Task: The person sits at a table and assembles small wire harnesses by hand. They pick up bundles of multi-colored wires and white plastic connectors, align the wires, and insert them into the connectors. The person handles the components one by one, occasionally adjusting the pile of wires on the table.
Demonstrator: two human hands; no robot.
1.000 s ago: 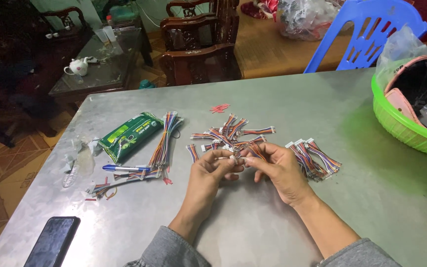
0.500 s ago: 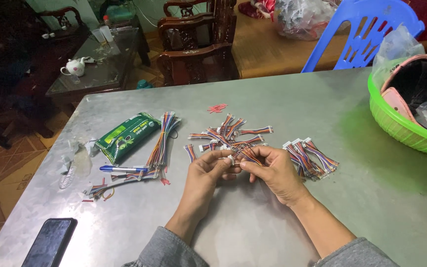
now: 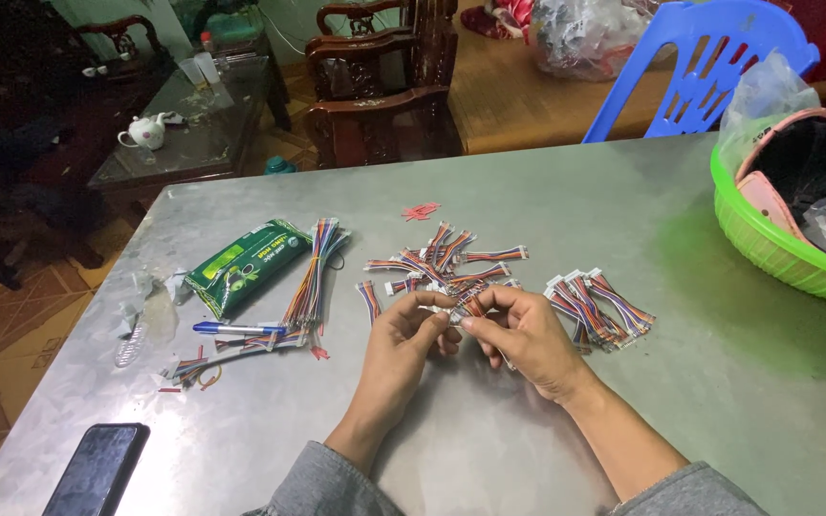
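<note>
My left hand and my right hand meet over the middle of a grey metal table. Together they pinch one short multicoloured wire connector between thumbs and fingertips. Just beyond the hands lies a loose scatter of the same short wire connectors. A neater heap of them sits right of my right hand. A long bundle of coloured wires lies to the left.
A green packet, a blue pen and wire scraps lie left. A black phone rests at the near left corner. A green basket holds bags at the right edge. Wooden chairs, a blue plastic chair and a low table stand beyond.
Both hands stay together on the small connector, with only slight finger movement. The view has shifted a little.
</note>
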